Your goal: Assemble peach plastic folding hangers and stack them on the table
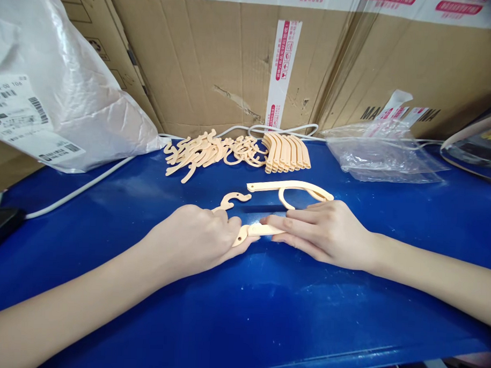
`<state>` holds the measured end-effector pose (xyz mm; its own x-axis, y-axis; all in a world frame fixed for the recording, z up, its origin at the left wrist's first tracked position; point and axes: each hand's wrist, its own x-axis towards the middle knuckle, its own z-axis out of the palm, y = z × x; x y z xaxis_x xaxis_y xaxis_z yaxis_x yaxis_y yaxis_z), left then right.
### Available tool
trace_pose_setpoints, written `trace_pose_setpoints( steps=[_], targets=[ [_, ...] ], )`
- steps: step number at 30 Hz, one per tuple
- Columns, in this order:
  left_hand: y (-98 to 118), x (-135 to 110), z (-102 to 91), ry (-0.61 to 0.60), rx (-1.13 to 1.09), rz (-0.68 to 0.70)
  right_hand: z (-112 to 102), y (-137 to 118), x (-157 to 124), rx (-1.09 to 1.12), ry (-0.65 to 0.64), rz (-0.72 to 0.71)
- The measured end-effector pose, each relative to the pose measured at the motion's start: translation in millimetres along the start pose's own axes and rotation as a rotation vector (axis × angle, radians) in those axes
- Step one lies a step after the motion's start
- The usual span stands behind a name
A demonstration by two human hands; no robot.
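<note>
My left hand [205,236] pinches a cream plastic piece [240,236] with a small hole in its end. Its tip meets the end of a cream hanger arm [264,230], which the fingers of my right hand [328,232] grip from the other side. Whether the two are joined cannot be made out. Just behind my left hand, a small curved hook piece [232,197] shows, its lower end hidden by my knuckles. Beyond my right hand lies a long curved hanger arm [288,185] with a thin hook-like part under it, partly covered by the hand.
At the back of the blue table [241,312] sit a pile of short curved pieces [198,153], a heap of hooks [244,150] and a row of hanger arms [289,152]. A clear plastic bag [385,156], white parcel [71,92], white cable [80,191] and cardboard boxes [217,59] surround them.
</note>
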<state>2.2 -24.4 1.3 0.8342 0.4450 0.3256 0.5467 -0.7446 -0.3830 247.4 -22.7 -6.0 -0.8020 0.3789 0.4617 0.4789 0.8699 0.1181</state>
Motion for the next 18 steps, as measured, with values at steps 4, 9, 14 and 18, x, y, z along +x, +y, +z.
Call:
trace_pose_setpoints(
  steps=[4, 9, 14, 18],
  targets=[
    [0.3, -0.4, -0.5, 0.029, 0.035, 0.014, -0.3, 0.7, 0.1, 0.004, -0.01, 0.001],
    [2.3, 0.9, -3.8, 0.028, 0.03, 0.012, -1.3, 1.0, 1.6, 0.005, -0.006, 0.009],
    [6.9, 2.2, -11.0, -0.085, -0.361, -0.162, -2.0, 0.5, 3.7, -0.034, 0.003, -0.032],
    [7.8, 6.5, -20.6, -0.332, -0.84, -0.427, -2.9, -0.9, 5.4, -0.082, 0.021, -0.071]
  ],
)
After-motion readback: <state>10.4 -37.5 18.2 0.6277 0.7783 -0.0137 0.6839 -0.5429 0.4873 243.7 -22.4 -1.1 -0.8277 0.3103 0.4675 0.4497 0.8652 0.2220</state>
